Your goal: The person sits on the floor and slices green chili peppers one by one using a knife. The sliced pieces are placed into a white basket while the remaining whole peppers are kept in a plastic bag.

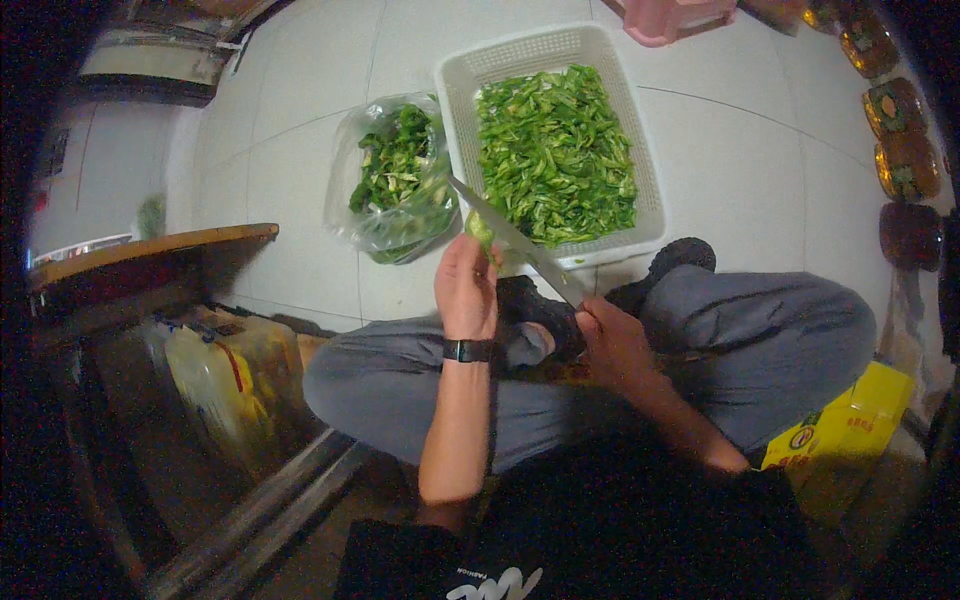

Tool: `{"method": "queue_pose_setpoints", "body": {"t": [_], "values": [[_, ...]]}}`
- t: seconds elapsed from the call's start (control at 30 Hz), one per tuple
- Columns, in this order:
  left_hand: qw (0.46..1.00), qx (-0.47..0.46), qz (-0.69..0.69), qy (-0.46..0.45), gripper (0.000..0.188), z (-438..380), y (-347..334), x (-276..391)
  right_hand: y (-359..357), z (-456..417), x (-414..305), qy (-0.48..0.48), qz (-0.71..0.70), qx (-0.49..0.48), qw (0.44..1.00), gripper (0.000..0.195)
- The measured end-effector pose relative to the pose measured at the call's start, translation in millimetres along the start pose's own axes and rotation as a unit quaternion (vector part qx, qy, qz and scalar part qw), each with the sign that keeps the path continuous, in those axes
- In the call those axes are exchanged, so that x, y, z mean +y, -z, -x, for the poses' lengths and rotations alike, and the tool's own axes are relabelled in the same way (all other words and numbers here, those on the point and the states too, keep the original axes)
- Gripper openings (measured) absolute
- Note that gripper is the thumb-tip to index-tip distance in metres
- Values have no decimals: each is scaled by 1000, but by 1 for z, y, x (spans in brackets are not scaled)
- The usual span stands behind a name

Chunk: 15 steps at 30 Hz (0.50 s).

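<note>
My left hand [466, 289] holds a piece of pale green vegetable [478, 225], seemingly a green pepper, near the front edge of the basket. My right hand [616, 341] grips a long-bladed kitchen knife [536, 259]; the blade slants up and left, across the vegetable piece. Whether the edge touches the piece cannot be made out. Beyond my hands stands a white perforated plastic basket [651, 161], its bottom covered with sliced green vegetable [559, 157]. Left of it sits a clear plastic bag [341, 176] with green trimmings [397, 161] inside.
Pale floor tiles [300, 150] lie under basket and bag. A pink plastic stool [660, 19] stands at the top. Several amber-coloured containers [900, 165] line the right side. A wooden edge [157, 251] juts in at left above a plastic jug [206, 367]. A yellow carton [855, 416] is beside my right knee.
</note>
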<state>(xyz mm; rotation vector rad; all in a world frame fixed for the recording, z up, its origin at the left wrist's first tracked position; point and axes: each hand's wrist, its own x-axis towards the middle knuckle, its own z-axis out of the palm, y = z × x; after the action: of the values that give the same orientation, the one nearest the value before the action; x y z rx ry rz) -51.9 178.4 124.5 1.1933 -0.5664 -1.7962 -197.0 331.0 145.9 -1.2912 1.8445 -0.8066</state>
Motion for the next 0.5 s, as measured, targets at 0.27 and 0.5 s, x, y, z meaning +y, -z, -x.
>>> {"method": "queue_pose_setpoints", "body": {"t": [0.27, 0.5], "values": [[998, 60, -16, -19, 15, 4, -11, 6, 10, 21, 1, -120, 12, -66, 991, 19], [999, 51, -6, -3, 17, 3, -5, 4, 3, 31, 13, -57, 22, -42, 997, 18]]}}
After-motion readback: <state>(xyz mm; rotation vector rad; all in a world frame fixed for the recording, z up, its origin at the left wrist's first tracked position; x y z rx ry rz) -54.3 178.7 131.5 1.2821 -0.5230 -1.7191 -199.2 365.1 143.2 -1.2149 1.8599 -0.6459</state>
